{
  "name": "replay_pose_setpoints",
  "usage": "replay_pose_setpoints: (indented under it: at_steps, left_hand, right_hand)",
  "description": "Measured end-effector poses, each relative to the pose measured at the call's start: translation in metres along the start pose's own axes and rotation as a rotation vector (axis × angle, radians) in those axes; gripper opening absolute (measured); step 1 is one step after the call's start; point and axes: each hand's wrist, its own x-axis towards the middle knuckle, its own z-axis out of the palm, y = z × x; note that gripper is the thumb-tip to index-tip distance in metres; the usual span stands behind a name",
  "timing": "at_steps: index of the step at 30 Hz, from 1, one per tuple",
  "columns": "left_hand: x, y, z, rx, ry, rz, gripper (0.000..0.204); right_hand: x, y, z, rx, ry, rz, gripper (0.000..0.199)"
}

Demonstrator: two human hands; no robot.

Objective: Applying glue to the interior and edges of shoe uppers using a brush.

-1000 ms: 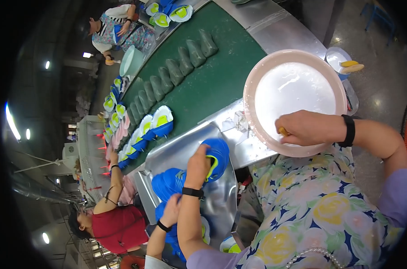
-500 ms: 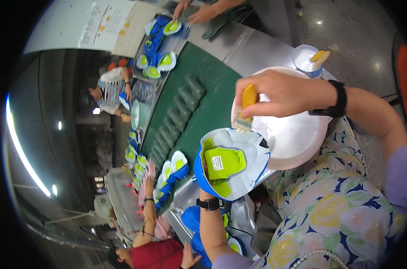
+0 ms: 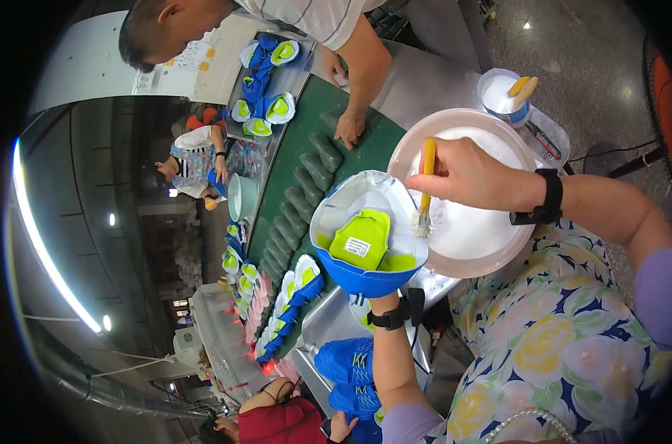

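My left hand [image 3: 385,303] holds a blue shoe upper [image 3: 373,276] from below. Its fingers are mostly hidden behind the upper, which shows a pale inner side and a lime-green tongue [image 3: 362,240]. In my right hand [image 3: 475,174] is a flat brush [image 3: 428,166] with a yellow handle, pinched near the top. The bristles point down and meet the pale edge of the upper on its right side. Beneath my right hand stands a pale pink basin [image 3: 458,117] of white liquid [image 3: 476,233].
A row of dark green shoe lasts [image 3: 299,201] lies on the green belt [image 3: 365,137], with a co-worker's hand [image 3: 350,127] at its far end. More blue uppers [image 3: 343,360] fill the metal tray below. A tub [image 3: 487,111] with a brush stands behind the basin.
The upper has turned and moved slightly up and left. My brush has swung upright and shifted right and down along its edge. A co-worker has leaned in, reaching toward the lasts.
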Motion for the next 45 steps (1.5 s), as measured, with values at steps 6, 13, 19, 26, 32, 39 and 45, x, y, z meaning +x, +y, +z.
replay_pose_setpoints:
  at_steps: [6, 13, 19, 26, 32, 39, 45]
  left_hand:
    - [-0.004, -0.004, 0.001, -0.070, 0.014, 0.003, 0.062]
    - [-0.010, -0.018, 0.004, -0.158, 0.032, 0.019, 0.063]
    - [-0.012, -0.029, 0.012, -0.215, 0.056, 0.037, 0.063]
    - [0.000, -0.085, 0.041, -0.275, -0.080, 0.033, 0.059]
    - [-0.013, -0.057, 0.039, -0.188, -0.155, 0.111, 0.057]
    - [-0.029, -0.027, 0.033, -0.093, -0.214, 0.217, 0.055]
    - [-0.028, -0.017, 0.050, -0.012, -0.280, 0.294, 0.053]
  right_hand:
    - [-0.010, 0.000, 0.012, 0.134, -0.084, 0.149, 0.035]
    - [-0.013, -0.005, 0.003, 0.250, -0.070, -0.084, 0.029]
    - [-0.003, -0.004, -0.002, 0.088, -0.080, -0.518, 0.024]
    - [0.003, -0.016, 0.033, 0.054, -0.346, -0.950, 0.021]
    - [0.015, -0.006, 0.014, -0.190, -0.302, -0.639, 0.023]
    - [0.018, -0.020, -0.016, -0.212, -0.547, -0.212, 0.024]
    - [0.018, -0.029, 0.004, -0.218, -0.380, -0.671, 0.014]
